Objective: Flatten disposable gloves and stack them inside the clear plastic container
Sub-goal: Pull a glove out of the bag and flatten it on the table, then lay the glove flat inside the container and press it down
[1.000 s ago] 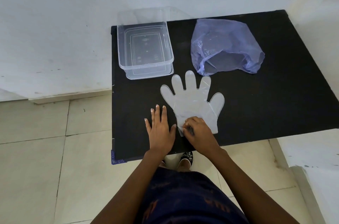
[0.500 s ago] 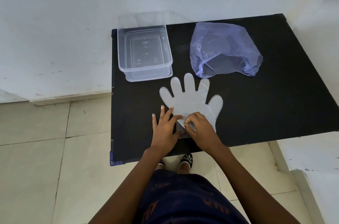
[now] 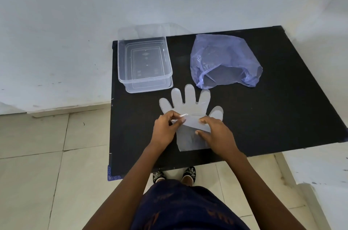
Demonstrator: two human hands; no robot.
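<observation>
A clear disposable glove (image 3: 189,103) lies flat on the black table (image 3: 273,116), fingers pointing away from me. A top layer of clear plastic (image 3: 194,123) is lifted off its cuff end, pinched at the left by my left hand (image 3: 166,129) and at the right by my right hand (image 3: 216,135). Whether this is a second glove or the glove's own upper layer I cannot tell. The clear plastic container (image 3: 145,64) stands at the table's back left corner, with nothing visible inside it.
A crumpled pale purple plastic bag (image 3: 224,60) lies open at the back middle of the table, right of the container. A white wall stands behind. The table's near edge is by my body, with tiled floor to the left.
My left hand went from resting flat on the table to pinching the plastic at the glove's cuff. Both hands have lifted a clear layer up and away from me over the palm.
</observation>
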